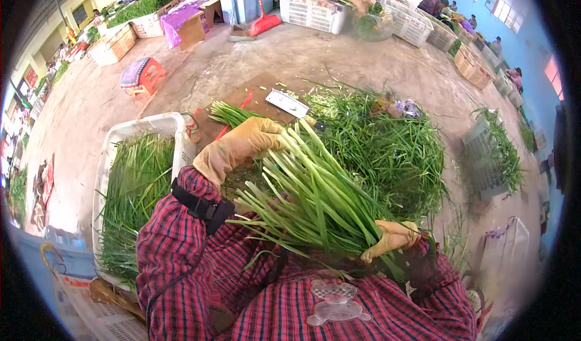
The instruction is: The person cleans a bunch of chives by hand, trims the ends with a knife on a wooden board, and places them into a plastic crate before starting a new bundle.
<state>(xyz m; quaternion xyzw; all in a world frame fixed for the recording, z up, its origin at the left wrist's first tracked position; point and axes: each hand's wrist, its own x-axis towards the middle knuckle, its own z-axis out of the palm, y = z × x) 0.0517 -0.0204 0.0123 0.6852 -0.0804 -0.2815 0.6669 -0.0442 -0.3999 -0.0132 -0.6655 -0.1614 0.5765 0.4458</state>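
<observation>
In front of my body a bunch of Chinese chives (321, 196) lies slantwise, pale stem ends toward the top and green leaves toward my lap. My left hand (245, 144), in a tan glove, has its fingers curled at the pale stem ends; its fingertips are partly hidden. Around the leafy end, my right hand (392, 238), gloved too, is closed. Just beyond the stems lies a cleaver (287, 104) with a broad pale blade and a dark handle. A smaller bundle of chives (233, 113) rests beyond my left hand.
Loose green leaves (387, 153) form a heap ahead and to the right. A white crate (181, 135) of chives stands at left, another filled crate (484, 159) at right. Farther off are a red stool (145, 78), a red broom (264, 21), more crates and several people.
</observation>
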